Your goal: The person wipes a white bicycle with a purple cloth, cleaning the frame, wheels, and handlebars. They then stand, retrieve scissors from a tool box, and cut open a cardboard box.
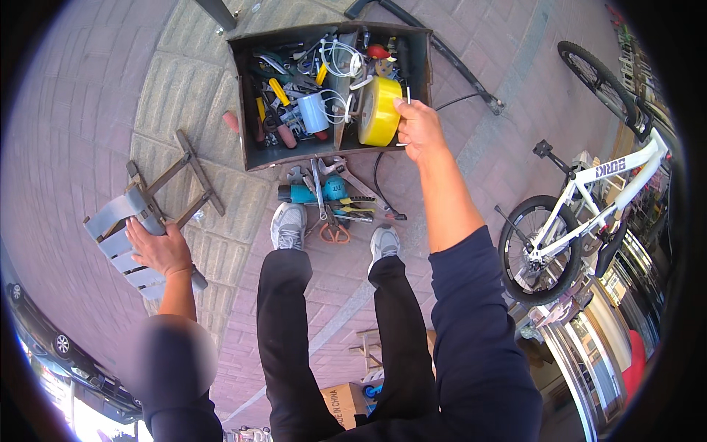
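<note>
My right hand (420, 131) is closed at the right end of a dark open toolbox (331, 156), right beside a roll of yellow tape (381, 112). Short ends of a thin white strip (409, 94) stick out above and below its fingers. My left hand (158, 249) lies with fingers extended on the grey slatted seat of a small folding stool (121, 243), which is tipped over. In the toolbox are a light blue roll (313, 113), yellow-handled tools (279, 92), coiled white cable (341, 59) and many metal tools. A divider splits the box.
Before my shoes lie a teal power tool (302, 194), wrenches (346, 177) and orange-handled scissors (335, 234). A black pump-like bar (464, 70) lies behind the toolbox. At right stands a white bicycle (589, 177). A cardboard box (340, 401) sits behind my legs; a dark car (66, 353) is at far left.
</note>
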